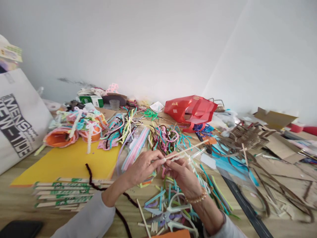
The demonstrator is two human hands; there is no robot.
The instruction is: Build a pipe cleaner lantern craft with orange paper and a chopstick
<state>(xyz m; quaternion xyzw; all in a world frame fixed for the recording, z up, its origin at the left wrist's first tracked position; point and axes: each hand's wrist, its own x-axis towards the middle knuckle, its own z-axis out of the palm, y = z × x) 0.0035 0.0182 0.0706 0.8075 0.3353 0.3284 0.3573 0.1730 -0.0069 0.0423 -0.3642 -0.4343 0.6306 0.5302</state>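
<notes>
My left hand (143, 167) and my right hand (182, 173) meet over the middle of the table. Both pinch a thin wooden stick (188, 148) that points up to the right, with a white pipe cleaner (182, 158) wound around its near end. The left fingers grip the stick's end; the right fingers hold the pipe cleaner against it. A bead bracelet (198, 197) sits on my right wrist. Cut pipe cleaner pieces (162, 193) in many colours lie under the hands, and pale scissors (170, 215) rest just below them.
A yellow sheet (66, 162) lies at left, with wrapped chopstick packets (61, 195) in front and orange craft pieces (59, 137) behind. A white tote bag (17, 122) stands far left. A red bag (190, 109) sits at the back; cardboard scraps (267, 138) cover the right. A phone (19, 228) lies at the near-left corner.
</notes>
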